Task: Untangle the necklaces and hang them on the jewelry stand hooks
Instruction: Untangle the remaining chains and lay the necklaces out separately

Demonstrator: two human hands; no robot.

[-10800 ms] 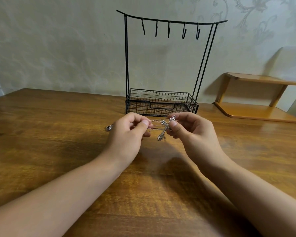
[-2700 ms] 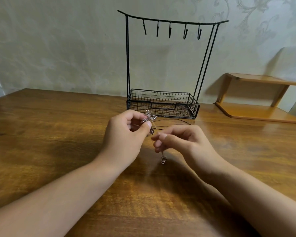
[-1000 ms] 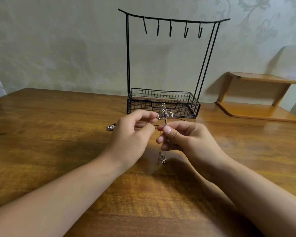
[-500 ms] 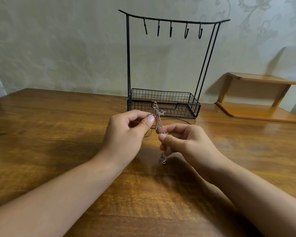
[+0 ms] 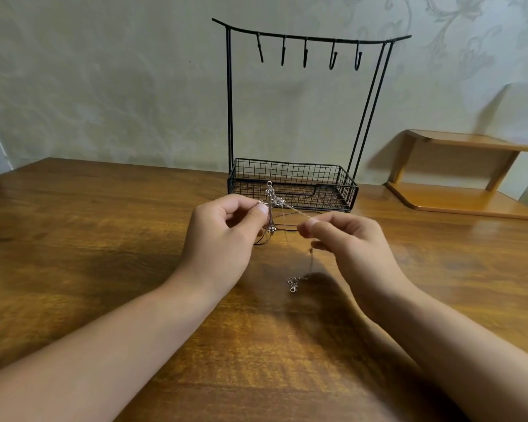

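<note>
My left hand (image 5: pixel 223 236) pinches a silver cross pendant (image 5: pixel 270 205) upright between thumb and forefinger, just above the wooden table. A thin silver chain (image 5: pixel 297 212) runs from the pendant to my right hand (image 5: pixel 348 242), which pinches it between thumb and fingertips. A chain end with its clasp (image 5: pixel 292 284) hangs below my right hand onto the table. Dark cord loops (image 5: pixel 264 240) lie under the pendant. Behind stands the black wire jewelry stand (image 5: pixel 230 102) with several bare hooks (image 5: pixel 333 59) on its top bar.
The stand's mesh basket (image 5: pixel 291 173) sits right behind my hands. A small wooden shelf (image 5: pixel 457 196) stands at the right against the wall. The table (image 5: pixel 89 239) stretches wide to the left and toward me.
My right hand has moved right, away from the pendant, drawing the silver chain out taut between the hands. The left hand keeps hold of the pendant in about the same place.
</note>
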